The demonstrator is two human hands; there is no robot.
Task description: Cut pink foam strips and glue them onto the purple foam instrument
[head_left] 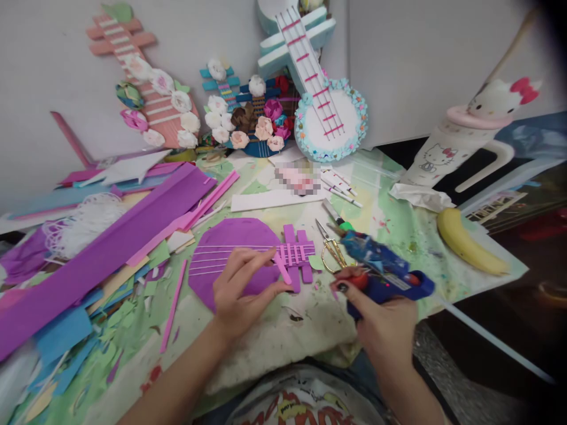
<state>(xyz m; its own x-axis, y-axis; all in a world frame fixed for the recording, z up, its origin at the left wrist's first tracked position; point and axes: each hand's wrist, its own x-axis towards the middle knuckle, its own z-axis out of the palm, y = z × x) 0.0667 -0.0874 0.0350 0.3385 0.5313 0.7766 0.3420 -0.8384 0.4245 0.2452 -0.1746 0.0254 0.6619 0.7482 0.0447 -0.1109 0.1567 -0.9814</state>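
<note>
A flat purple paper instrument (239, 233) lies on the table in front of me, with white strings across its round body and pink bars over its short neck. Above the neck's near end, my left hand (241, 283) pinches a small pink paper strip (282, 268) between thumb and fingers. My right hand (385, 324) is wrapped round a blue hot glue gun (398, 280), whose nozzle points left and away from me. A long glue stick (491, 336) trails from its back. Gold-handled scissors (333, 251) lie just beyond the nozzle, beside a green leaf-shaped scrap (316, 262).
Paper strips and scraps (66, 336) crowd the left side, under a long purple sheet (110, 248). Finished flower-covered instruments (330, 121) lean on the wall. A banana (469, 242) and a white tumbler (443, 150) stand at the right. A white strip (274, 199) lies behind.
</note>
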